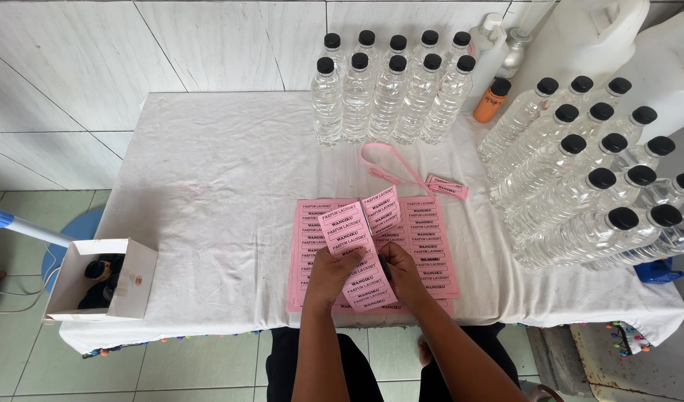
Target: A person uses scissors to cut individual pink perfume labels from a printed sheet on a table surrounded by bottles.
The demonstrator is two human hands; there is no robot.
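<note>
White cloth (208, 186), pink paper strip (357, 253), perhaps glossy

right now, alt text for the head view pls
Both hands, left hand and right hand, hold a pink label strip over pink label sheets on a white-clothed table. Clear black-capped bottles stand behind and at right.

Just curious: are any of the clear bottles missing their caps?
No, every clear bottle in view wears a black cap.
</note>
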